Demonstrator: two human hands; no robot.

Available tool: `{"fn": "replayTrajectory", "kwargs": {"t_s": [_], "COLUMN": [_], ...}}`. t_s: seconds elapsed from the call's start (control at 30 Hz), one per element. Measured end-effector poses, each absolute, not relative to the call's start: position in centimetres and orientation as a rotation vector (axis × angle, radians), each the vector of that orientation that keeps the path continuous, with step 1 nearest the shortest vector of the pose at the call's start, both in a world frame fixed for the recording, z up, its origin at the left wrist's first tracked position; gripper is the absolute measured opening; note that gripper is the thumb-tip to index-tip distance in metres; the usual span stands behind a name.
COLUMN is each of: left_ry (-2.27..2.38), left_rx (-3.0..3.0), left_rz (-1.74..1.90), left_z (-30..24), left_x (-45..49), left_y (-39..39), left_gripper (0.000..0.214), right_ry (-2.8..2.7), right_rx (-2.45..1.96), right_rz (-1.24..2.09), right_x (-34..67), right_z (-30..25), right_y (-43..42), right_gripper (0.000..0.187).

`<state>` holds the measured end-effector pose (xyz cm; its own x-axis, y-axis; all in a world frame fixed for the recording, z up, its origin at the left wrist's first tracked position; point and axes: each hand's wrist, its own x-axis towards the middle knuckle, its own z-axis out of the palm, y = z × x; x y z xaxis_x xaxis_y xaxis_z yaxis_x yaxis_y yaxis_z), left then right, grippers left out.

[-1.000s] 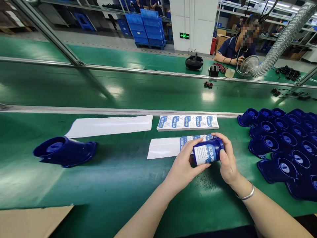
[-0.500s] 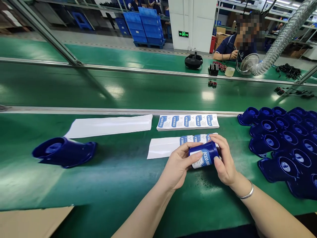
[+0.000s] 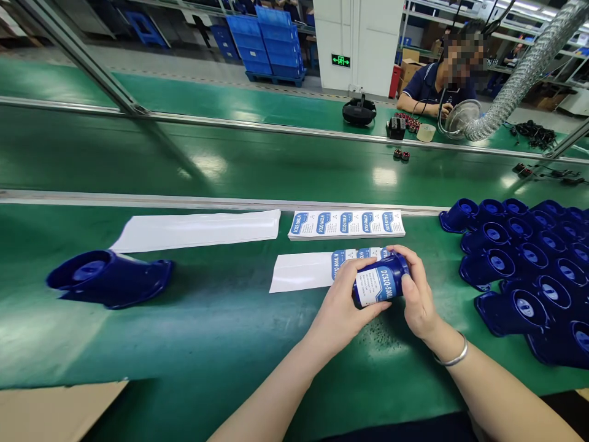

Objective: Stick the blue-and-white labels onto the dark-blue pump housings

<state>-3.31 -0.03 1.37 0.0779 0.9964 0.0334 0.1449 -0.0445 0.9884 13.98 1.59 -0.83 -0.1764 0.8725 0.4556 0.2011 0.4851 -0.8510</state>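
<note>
Both hands hold one dark blue plastic housing (image 3: 384,277) just above the green table. A white and blue label is stuck on its round side. My left hand (image 3: 338,310) wraps it from the left, thumb on the label. My right hand (image 3: 416,294) grips its right end, fingers curled over the top. Under and behind the hands lies a partly used label strip (image 3: 306,270) with a few blue labels left at its right end.
A full label stack (image 3: 346,223) and a bare white backing strip (image 3: 197,230) lie further back. One blue housing (image 3: 108,279) sits at the left, several more (image 3: 524,270) are heaped at the right. A person works across the green conveyor (image 3: 230,159). Cardboard (image 3: 59,411) shows at bottom left.
The housing has been turned in my hands, so the label faces up more fully again. Both hands stayed in the same spot over the table.
</note>
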Motion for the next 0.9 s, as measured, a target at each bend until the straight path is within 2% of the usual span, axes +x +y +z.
{"fn": "replayTrajectory", "kwargs": {"t_s": [0.17, 0.33, 0.63, 0.8, 0.9], "left_ry": [1.277, 1.11, 0.983, 1.018, 1.037], "left_rx": [1.441, 1.033, 0.489, 0.481, 0.682], "left_rz": [1.166, 1.171, 1.131, 1.172, 1.168], "left_z": [1.0, 1.3, 2.1, 1.9, 1.7], "left_x": [-3.1, -3.1, -3.7, -3.5, -3.4], "left_y": [-0.1, -0.1, 0.5, 0.6, 0.4], "left_gripper": [0.06, 0.056, 0.034, 0.034, 0.042], "right_ry": [-1.679, -1.764, -1.961, -1.906, -1.752], "right_rx": [-0.931, -0.857, -0.753, -0.78, -0.899], "right_rz": [0.773, 0.682, 0.573, 0.658, 0.79], "right_x": [14.0, 14.1, 14.1, 13.8, 13.8], "right_z": [-0.8, -1.2, -1.6, -1.5, -1.5], "right_y": [1.5, 1.6, 1.4, 1.4, 1.5], "right_gripper": [0.043, 0.045, 0.054, 0.048, 0.043]}}
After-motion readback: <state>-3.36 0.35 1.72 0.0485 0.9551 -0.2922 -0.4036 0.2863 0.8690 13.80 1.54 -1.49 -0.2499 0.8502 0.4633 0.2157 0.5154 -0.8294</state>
